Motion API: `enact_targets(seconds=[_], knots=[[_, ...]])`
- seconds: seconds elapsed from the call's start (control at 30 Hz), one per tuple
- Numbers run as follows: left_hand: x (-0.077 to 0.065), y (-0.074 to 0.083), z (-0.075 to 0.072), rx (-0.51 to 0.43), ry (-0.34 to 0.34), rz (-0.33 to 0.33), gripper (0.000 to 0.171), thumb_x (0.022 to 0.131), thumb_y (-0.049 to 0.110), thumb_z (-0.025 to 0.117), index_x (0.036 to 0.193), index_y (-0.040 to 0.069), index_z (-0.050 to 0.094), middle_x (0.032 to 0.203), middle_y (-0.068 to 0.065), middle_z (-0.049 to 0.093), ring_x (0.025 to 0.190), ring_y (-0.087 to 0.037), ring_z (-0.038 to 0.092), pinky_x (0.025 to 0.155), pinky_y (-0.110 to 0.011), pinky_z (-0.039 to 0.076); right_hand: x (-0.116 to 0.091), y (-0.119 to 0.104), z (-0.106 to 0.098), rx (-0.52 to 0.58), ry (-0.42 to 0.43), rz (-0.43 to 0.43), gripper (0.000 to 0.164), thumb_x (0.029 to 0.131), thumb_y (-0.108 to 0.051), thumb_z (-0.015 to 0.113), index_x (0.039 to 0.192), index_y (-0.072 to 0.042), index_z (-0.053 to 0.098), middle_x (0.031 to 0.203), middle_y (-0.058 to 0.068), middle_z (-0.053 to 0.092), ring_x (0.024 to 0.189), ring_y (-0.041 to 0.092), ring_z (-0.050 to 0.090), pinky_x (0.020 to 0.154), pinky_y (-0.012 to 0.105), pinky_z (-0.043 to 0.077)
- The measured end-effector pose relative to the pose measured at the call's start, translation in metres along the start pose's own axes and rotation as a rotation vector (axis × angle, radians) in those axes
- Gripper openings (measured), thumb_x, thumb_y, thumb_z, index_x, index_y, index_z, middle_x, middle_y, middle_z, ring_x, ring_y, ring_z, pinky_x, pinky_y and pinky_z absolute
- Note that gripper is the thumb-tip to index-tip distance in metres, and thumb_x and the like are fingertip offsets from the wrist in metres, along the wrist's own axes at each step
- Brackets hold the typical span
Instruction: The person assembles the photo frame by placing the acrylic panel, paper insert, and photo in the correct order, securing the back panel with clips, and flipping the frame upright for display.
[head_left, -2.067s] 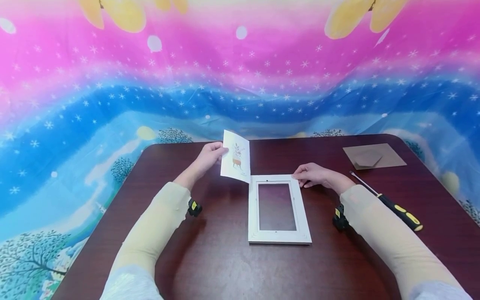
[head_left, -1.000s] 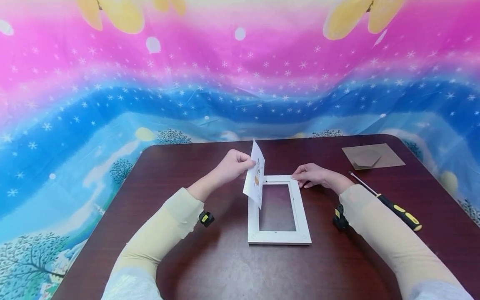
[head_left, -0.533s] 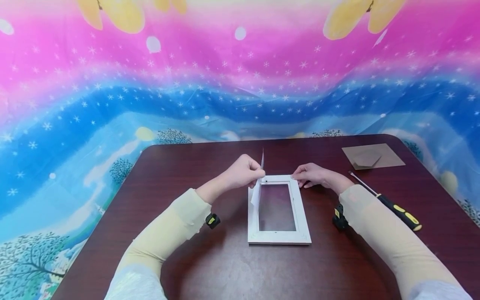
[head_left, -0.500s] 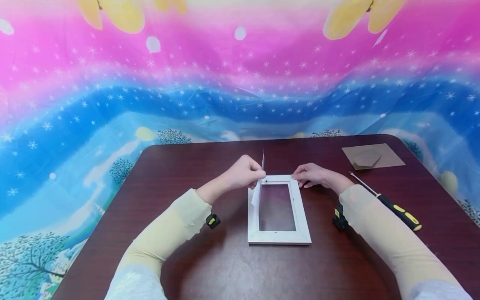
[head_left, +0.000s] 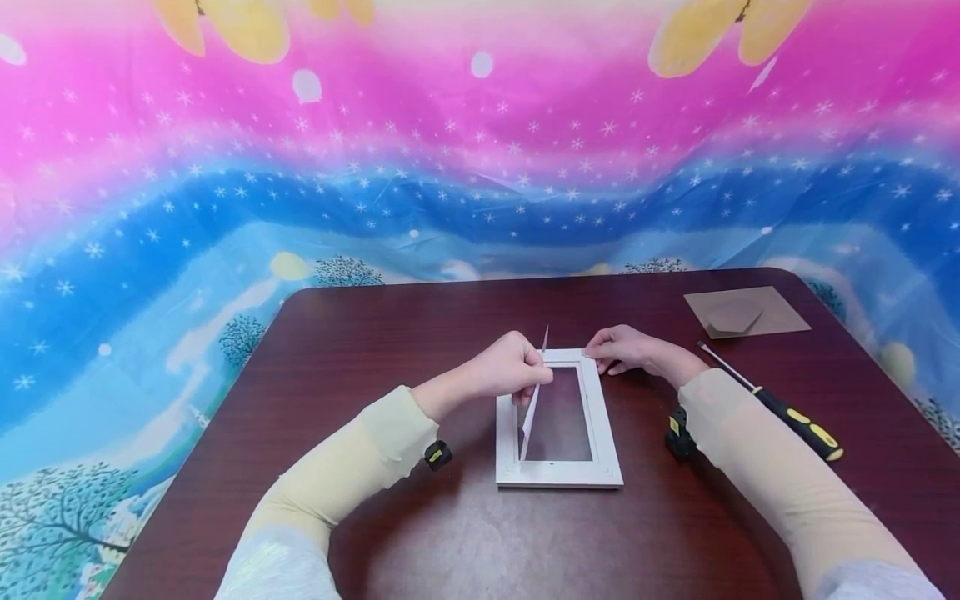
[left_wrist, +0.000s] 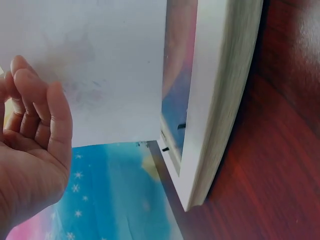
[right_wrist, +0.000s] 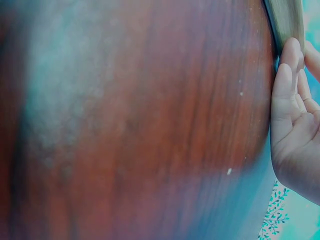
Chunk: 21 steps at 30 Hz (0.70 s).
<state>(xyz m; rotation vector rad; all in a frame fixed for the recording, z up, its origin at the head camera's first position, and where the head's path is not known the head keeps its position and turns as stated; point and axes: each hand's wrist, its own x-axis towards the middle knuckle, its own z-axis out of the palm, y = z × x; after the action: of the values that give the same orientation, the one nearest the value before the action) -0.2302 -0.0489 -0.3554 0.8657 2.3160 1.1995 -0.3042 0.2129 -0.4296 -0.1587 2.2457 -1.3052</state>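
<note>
White picture frame lay flat on the dark red-brown table, approx. mid-tabletop, long sides running away from the person. Thin paper sheet stood tilted over its L side, nearly edge-on to the head cam; its far tip rose past the frame's far edge, its near end came down by the near-L corner of the center cutout. Whether that end touched the frame, couldn't tell. L wrist view showed the sheet's pale face w/ faint show-through, and its lower edge running along the cutout, which had a pink-and-blue reflection in it.

L hand pinched the sheet about midway along btwn thumb and bent fingers, just above the frame's L side. R hand gripped the far-R corner w/ thumb and fingertips, the rest of the hand over the tabletop alongside.

Re: room, a wide stretch of table ran btwn frame and L table edge, w/ L forearm partly across it. Another stretch lay in front of the near rail. On the R, tabletop separated frame from a black-and-yellow screwdriver, which lay diagonally just beyond R forearm, tip pointing away. Brown board lay near the far-R table corner, well apart from the frame, w/ a smaller brown piece on it. Snowflake-print backdrop hung behind the far edge.
</note>
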Motion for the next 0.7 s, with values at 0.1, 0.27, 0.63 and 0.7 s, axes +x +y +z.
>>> enact_targets(seconds=[0.1, 0.27, 0.63, 0.7], knots=[[0.001, -0.001, 0.004, 0.011, -0.011, -0.02, 0.043, 0.091, 0.004, 0.057, 0.048, 0.004, 0.059, 0.045, -0.006, 0.056, 0.041, -0.015, 0.056, 0.047, -0.03, 0.046, -0.001, 0.0, 0.0, -0.003, -0.001, -0.003, 0.033, 0.097, -0.022, 0.062, 0.114, 0.006, 0.058, 0.077, 0.004, 0.063, 0.07, 0.012, 0.06, 0.063, 0.025, 0.052], [0.004, -0.002, 0.009, 0.037, -0.001, -0.038, 0.042, 0.09, 0.004, 0.056, 0.048, 0.004, 0.059, 0.044, -0.004, 0.056, 0.04, -0.013, 0.056, 0.048, -0.034, 0.05, -0.002, -0.001, -0.001, -0.007, 0.003, 0.008, 0.033, 0.097, -0.022, 0.062, 0.115, 0.006, 0.058, 0.077, 0.005, 0.063, 0.07, 0.013, 0.061, 0.064, 0.025, 0.053], [0.008, -0.009, 0.015, 0.053, 0.004, -0.03, 0.043, 0.092, 0.004, 0.053, 0.051, 0.005, 0.065, 0.048, -0.003, 0.061, 0.039, -0.012, 0.053, 0.046, -0.022, 0.043, -0.001, 0.001, -0.001, -0.005, 0.001, 0.002, 0.033, 0.097, -0.023, 0.062, 0.114, 0.005, 0.058, 0.077, 0.005, 0.063, 0.07, 0.013, 0.061, 0.064, 0.026, 0.053], [0.009, -0.01, 0.017, 0.049, 0.002, -0.03, 0.043, 0.092, 0.003, 0.052, 0.051, 0.004, 0.065, 0.049, -0.003, 0.061, 0.039, -0.012, 0.052, 0.045, -0.022, 0.042, -0.001, 0.001, 0.0, -0.002, 0.004, 0.001, 0.033, 0.097, -0.022, 0.062, 0.114, 0.005, 0.058, 0.077, 0.005, 0.063, 0.07, 0.013, 0.061, 0.064, 0.026, 0.053]])
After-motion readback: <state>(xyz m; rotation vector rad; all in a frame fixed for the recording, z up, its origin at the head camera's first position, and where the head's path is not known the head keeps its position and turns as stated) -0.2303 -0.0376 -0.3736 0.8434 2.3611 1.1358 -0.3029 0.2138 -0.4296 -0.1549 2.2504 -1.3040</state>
